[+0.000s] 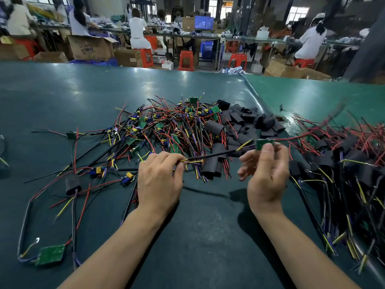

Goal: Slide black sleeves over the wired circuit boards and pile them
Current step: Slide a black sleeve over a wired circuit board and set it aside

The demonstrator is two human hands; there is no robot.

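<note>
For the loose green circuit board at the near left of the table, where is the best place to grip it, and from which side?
Judging by its pose, pinch the green circuit board by its bare right edge, coming from above and the right. It lies flat on the table, and its wires leave from the left and top, so that edge seems free.

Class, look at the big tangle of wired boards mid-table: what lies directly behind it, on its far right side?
A heap of empty black sleeves lies there, touching the tangle of wired boards. Whatever is beneath either heap is covered.

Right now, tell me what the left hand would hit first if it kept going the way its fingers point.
Probably the black sleeves just beyond the left hand, whose fingertips pinch a wire; depth is unclear, so it might pass above them.
</note>
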